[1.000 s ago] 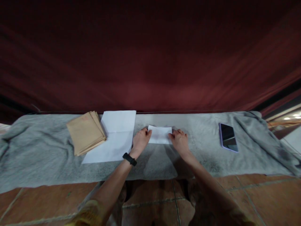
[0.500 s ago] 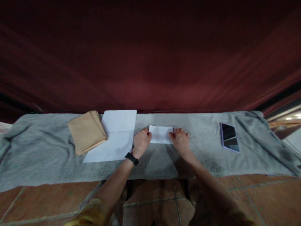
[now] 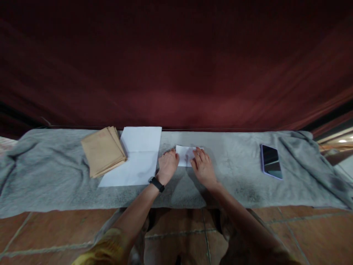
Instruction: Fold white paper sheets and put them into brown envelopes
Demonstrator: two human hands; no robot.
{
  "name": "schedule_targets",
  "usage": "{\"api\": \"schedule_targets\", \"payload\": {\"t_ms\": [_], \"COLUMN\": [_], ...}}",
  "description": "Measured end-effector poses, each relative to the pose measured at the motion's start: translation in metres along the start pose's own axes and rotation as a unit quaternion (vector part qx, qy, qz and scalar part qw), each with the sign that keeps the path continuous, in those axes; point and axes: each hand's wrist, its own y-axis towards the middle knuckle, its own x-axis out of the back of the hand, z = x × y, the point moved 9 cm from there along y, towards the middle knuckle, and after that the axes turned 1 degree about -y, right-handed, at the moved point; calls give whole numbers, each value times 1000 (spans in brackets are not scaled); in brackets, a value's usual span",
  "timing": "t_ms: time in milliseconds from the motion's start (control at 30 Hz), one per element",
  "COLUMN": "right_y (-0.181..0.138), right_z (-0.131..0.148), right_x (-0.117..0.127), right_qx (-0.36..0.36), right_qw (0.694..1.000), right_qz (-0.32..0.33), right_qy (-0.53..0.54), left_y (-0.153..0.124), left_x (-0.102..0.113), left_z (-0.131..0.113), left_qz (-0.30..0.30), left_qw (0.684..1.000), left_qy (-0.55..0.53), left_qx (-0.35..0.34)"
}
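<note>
1. I'm seeing the right hand [image 3: 203, 168] coming in from the right end of the folded paper [image 3: 183, 156]. It is now lying across the paper's right half, fingers [image 3: 199, 154] flat and slightly apart, pressing down, clamped on nothing.
2. The left hand [image 3: 167, 167] is staying at the left edge, touching it. Its fingers are curled together, and I cannot tell if they are pinching.
3. The folded paper is lying on the grey cloth [image 3: 55, 176] over the surface, between both hands. To me this looks like a crease being flattened.
4. The white sheet [image 3: 138, 158], brown envelopes [image 3: 102, 154] and phone [image 3: 271, 161] are staying put.
</note>
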Motion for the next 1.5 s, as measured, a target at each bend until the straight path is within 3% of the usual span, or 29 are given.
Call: {"api": "schedule_targets", "payload": {"t_ms": [200,500,633,733,833,967,1500], "right_y": [-9,-11,-11,-12,-13,-13,-12], "right_z": [1,3,4,5,6,1,-55], "right_x": [-21,-22,-21,-23,-25,-25,-13], "right_qx": [-9,-12,-14,-5,11,6,-64], "right_qw": [998,997,997,996,994,993,989], "right_qz": [45,31,32,48,63,72,71], "right_qy": [-43,-68,-70,-79,-92,-95,-115], "left_y": [-3,-6,-17,-32,-43,-47,-40], "left_x": [0,4,4,-11,-28,-39,-40], "left_z": [-3,-6,-29,-56,-68,-65,-41], "left_qz": [-12,-38,-79,-83,-69,-62,-80], "left_qw": [1000,999,990,972,964,970,984], "left_qy": [7,14,-9,-60,-68,-58,-22], "left_qx": [-5,-34,-119,-210,-246,-229,-157]}}
